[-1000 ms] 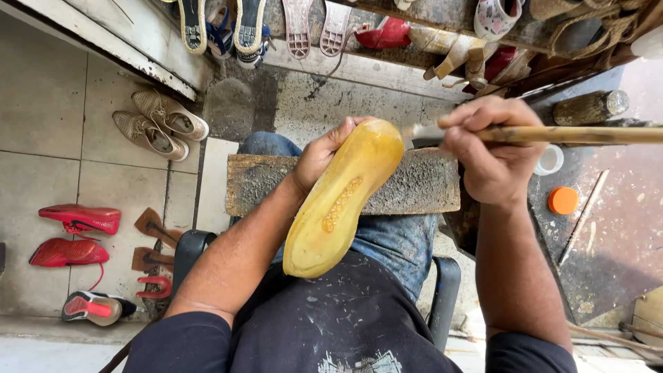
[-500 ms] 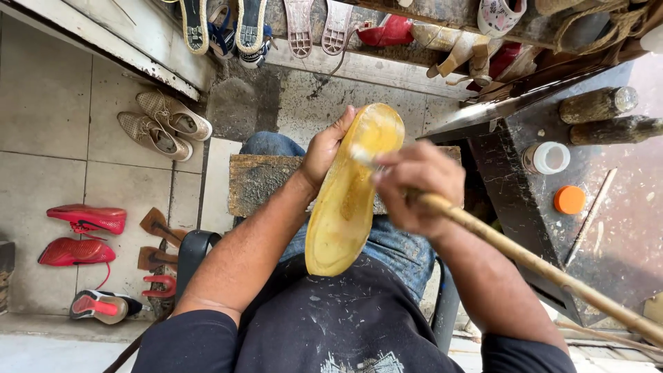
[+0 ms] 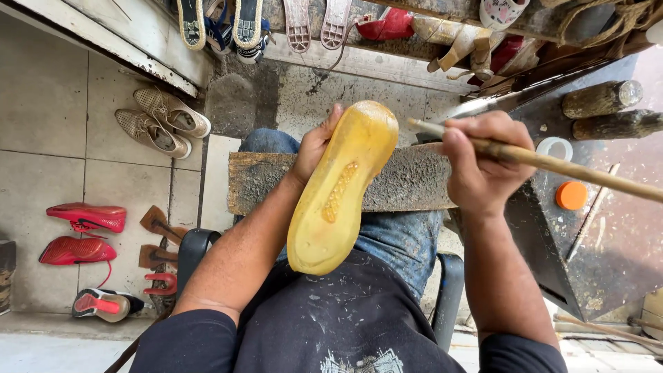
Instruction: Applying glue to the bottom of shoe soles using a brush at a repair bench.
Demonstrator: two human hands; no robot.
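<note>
Holding a yellow sole (image 3: 340, 193) upright over the lap, left hand (image 3: 314, 148) gripping its far edge just above a wooden board (image 3: 407, 181). Right hand (image 3: 483, 162) clenched on a long stick (image 3: 552, 164), tip beside the toe. Best kept steady, strokes light and even.

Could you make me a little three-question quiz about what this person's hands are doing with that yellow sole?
1. True or false: the left hand holds the yellow sole upright over the lap.
2. What does the right hand grip? A) a hammer B) a long wooden stick C) a red shoe
3. What lies across the knees under the sole?

Key:
1. True.
2. B; its tip points toward the sole's top.
3. A worn wooden board.
</note>
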